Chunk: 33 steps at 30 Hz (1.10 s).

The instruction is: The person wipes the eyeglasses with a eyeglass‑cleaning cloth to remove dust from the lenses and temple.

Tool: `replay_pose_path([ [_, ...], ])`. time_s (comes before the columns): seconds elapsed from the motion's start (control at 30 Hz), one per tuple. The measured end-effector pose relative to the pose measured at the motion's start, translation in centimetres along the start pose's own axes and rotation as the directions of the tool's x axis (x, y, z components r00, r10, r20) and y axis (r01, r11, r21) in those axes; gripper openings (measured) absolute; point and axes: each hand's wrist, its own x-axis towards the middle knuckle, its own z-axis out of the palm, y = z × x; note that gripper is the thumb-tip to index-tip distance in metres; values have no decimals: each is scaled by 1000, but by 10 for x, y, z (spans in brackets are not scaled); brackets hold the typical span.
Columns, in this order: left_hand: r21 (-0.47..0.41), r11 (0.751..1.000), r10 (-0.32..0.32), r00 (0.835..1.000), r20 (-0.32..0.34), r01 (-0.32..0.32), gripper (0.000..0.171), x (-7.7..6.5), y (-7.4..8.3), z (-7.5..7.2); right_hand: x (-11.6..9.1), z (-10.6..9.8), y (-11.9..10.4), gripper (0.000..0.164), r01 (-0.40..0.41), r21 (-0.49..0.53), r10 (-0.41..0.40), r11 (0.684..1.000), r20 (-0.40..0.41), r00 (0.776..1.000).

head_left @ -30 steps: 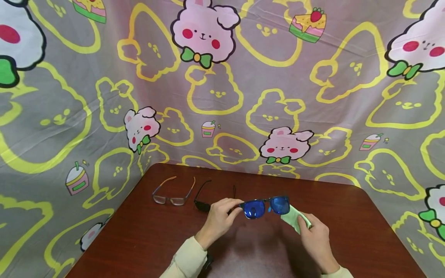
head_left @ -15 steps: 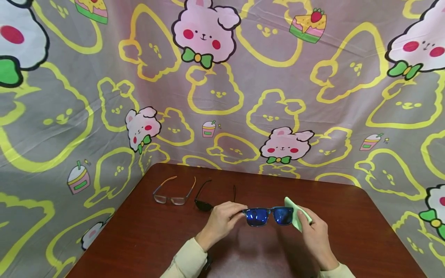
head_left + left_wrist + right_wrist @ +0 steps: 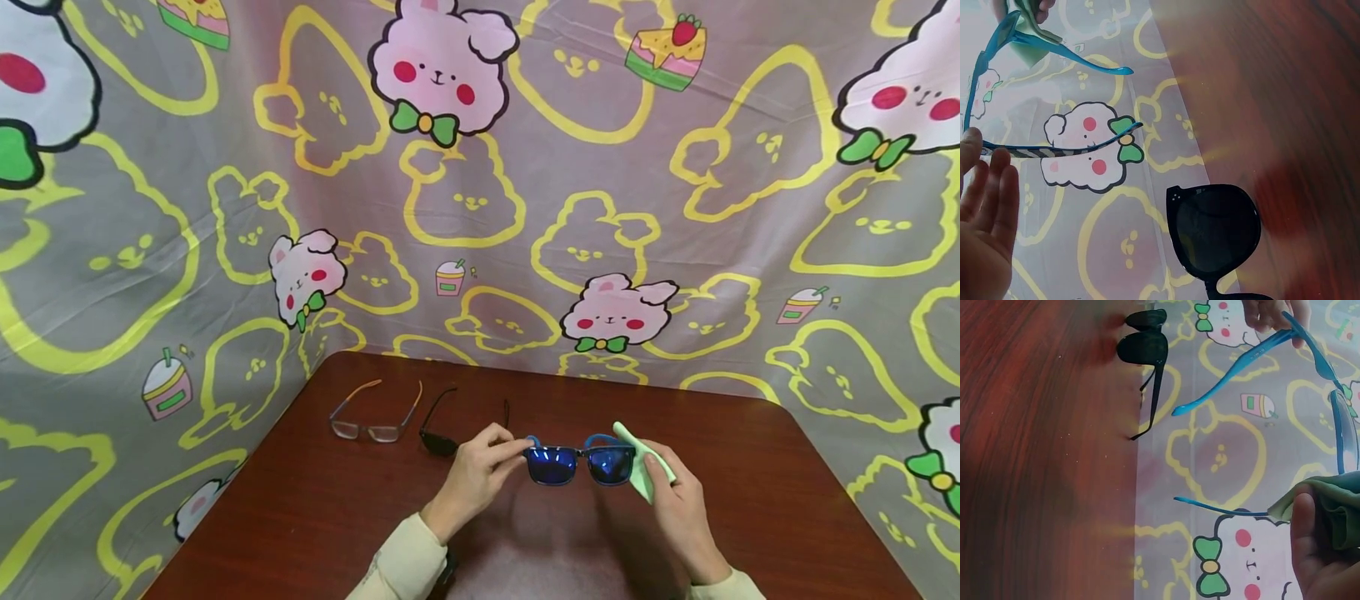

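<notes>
My left hand (image 3: 474, 477) pinches one hinge corner of the blue-lensed sunglasses (image 3: 552, 467), between thumb and fingers. They are raised over the table with both arms unfolded, pointing away from me. The blue inner side of those arms shows in both wrist views. My right hand (image 3: 684, 510) grips a folded pale green cleaning cloth (image 3: 642, 477) at the opposite corner of the frame. In the right wrist view the cloth (image 3: 1329, 497) wraps over that corner, with my thumb pressed along it and a thin blue arm poking out beyond.
Black sunglasses (image 3: 438, 444) stand on the brown table (image 3: 300, 500) just behind my left hand, partly hidden by it. Left of them lie clear eyeglasses (image 3: 365, 432) with orange arm tips. A patterned cloth curtain (image 3: 480, 317) hangs along the back and sides.
The blue-lensed sunglasses have gone from tilted to level, and their arms now show behind the lenses. My right hand has brought the green cloth up against their right corner.
</notes>
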Motion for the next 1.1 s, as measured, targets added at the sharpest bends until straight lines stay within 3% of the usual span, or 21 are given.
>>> replay_pose_path([
  [0.13,-76,993,-89,995,40,92,24,-2,1,0,-2,0,0,23,18,32,-18,999,-6,1000],
  [0.27,-166,959,-217,971,98,231,26,-3,4,0,-4,1,1,23,77,53,-75,996,-32,997],
  [0.37,-216,914,-319,937,145,345,25,-2,6,-1,-4,2,3,23,121,53,-119,991,-43,992],
  [0.47,-260,854,-414,892,183,450,24,-1,7,-1,-4,2,3,25,141,46,-139,989,-48,989],
  [0.57,-289,803,-487,853,188,522,21,0,7,0,-5,3,-3,27,176,30,-174,984,-54,983],
  [0.63,-293,780,-524,833,176,553,19,1,7,1,-6,3,-11,27,216,19,-215,976,-58,975],
  [0.77,-318,749,-562,811,161,581,15,8,12,-3,-6,3,-21,29,312,16,-311,950,-63,948],
  [0.87,-368,714,-573,799,181,596,13,16,22,-12,-4,5,-11,32,365,6,-365,931,-44,930],
  [1.0,-409,676,-583,785,210,612,13,24,31,-21,-2,6,7,36,378,-13,-378,926,14,926],
  [1.1,-413,666,-589,777,222,622,13,24,31,-21,-1,6,12,37,385,-22,-384,923,40,923],
])
